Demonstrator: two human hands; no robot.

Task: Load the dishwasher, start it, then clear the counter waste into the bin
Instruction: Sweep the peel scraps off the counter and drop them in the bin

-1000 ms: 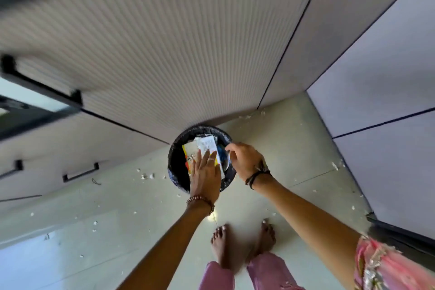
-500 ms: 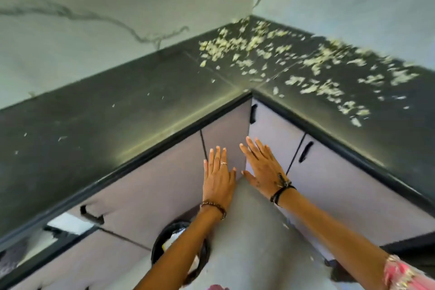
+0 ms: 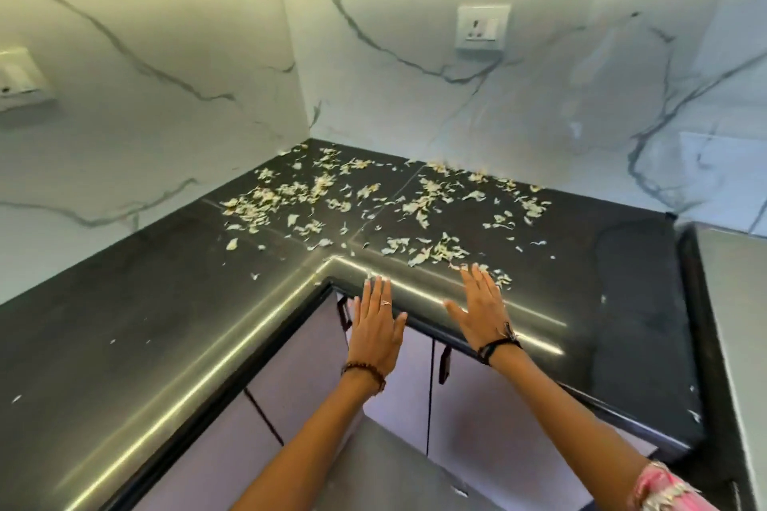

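Both hands are flat, fingers straight, holding nothing: left hand (image 3: 375, 324) at the counter (image 3: 124, 324) edge, right hand (image 3: 481, 309) beside the nearest peelings (image 3: 352, 199), scattered toward the far corner. Light, flimsy flakes; best swept together, then scooped.

Glossy dark stone counter (image 3: 137, 328); polished veined marble-look backsplash (image 3: 415, 66); scattered scraps (image 3: 290, 195) perhaps papery peel.
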